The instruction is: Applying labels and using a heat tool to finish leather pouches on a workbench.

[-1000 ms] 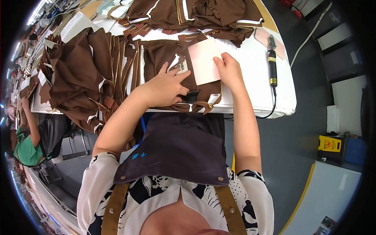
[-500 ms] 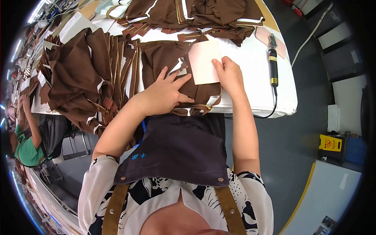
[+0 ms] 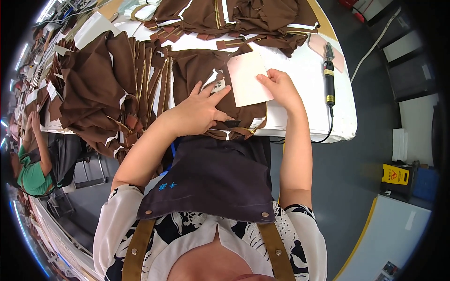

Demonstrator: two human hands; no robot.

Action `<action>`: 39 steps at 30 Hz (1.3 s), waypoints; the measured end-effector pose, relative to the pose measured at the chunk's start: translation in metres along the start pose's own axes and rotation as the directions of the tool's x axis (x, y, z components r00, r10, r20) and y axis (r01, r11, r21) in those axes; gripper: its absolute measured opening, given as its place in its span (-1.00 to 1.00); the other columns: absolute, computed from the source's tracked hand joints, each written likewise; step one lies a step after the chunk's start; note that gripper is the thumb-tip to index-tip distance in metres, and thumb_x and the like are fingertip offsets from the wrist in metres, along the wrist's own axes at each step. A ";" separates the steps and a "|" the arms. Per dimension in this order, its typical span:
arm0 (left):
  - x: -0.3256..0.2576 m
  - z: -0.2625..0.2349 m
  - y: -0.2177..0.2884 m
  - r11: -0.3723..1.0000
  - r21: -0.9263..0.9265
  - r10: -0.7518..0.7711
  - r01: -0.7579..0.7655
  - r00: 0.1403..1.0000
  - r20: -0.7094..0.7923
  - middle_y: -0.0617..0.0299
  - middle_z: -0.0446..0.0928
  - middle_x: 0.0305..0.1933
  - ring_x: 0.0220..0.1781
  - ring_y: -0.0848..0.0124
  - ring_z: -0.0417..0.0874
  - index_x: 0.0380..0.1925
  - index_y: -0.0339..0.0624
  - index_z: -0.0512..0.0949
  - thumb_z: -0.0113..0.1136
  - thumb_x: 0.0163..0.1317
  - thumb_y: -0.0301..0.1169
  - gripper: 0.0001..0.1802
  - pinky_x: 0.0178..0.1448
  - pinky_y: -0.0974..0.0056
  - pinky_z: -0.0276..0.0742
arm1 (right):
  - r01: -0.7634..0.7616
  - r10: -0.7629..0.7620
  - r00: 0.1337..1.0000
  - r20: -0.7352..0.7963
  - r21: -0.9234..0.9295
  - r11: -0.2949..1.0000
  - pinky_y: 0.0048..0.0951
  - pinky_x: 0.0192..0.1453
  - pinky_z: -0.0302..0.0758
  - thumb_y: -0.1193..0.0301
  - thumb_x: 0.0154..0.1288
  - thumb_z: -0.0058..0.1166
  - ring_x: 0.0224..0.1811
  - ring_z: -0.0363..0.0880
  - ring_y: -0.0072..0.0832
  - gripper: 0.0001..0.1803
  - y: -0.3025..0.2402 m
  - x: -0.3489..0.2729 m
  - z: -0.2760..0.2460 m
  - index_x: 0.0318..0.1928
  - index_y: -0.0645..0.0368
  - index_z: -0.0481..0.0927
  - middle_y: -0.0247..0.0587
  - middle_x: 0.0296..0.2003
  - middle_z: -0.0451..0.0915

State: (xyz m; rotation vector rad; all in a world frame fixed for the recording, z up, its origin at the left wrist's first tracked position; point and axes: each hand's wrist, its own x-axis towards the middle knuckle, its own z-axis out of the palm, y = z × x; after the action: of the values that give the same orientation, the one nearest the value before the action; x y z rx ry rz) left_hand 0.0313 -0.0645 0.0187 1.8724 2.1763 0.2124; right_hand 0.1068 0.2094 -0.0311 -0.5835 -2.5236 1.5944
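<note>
A brown fabric piece [image 3: 192, 65] lies on the white table in front of me, with a gold zipper [image 3: 244, 130] along its near edge. My left hand [image 3: 199, 111] lies on this piece with its fingers spread, next to a small white label [image 3: 218, 86]. My right hand [image 3: 281, 90] pinches the right edge of a pale pink, four-sided card [image 3: 248, 79] between thumb and fingers. The card rests over the right part of the fabric, slightly tilted, and covers what is beneath it.
On the left stands a thick pile of brown zippered pieces [image 3: 91, 79]. More brown pieces [image 3: 267, 18] lie at the back. A black corded hand tool [image 3: 329, 84] with a metal tip lies at the right, partly on a pink sheet [image 3: 318, 44]. A person in green [image 3: 36, 173] works far left.
My right hand has moved slightly right and down with the pink card, showing more of the white label. My left hand stays spread on the fabric.
</note>
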 end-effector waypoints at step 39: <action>0.001 -0.010 -0.018 0.967 -0.240 -0.107 0.082 0.990 -0.094 0.07 0.21 0.57 0.61 -0.02 0.13 0.19 0.00 0.49 0.57 -0.07 -0.27 -0.25 0.62 -0.31 -0.15 | 0.076 -0.111 0.994 -0.014 -0.646 0.760 0.00 0.05 0.56 0.38 0.37 -0.05 -0.06 0.66 0.09 -0.55 -0.045 -0.064 0.032 0.24 0.19 0.44 0.21 -0.23 0.66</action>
State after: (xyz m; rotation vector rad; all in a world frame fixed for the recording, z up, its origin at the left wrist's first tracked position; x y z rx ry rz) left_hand 0.0110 -0.0654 0.0229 1.6578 2.1915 0.5379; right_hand 0.1449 0.1411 0.0017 -0.5215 -2.9772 0.6153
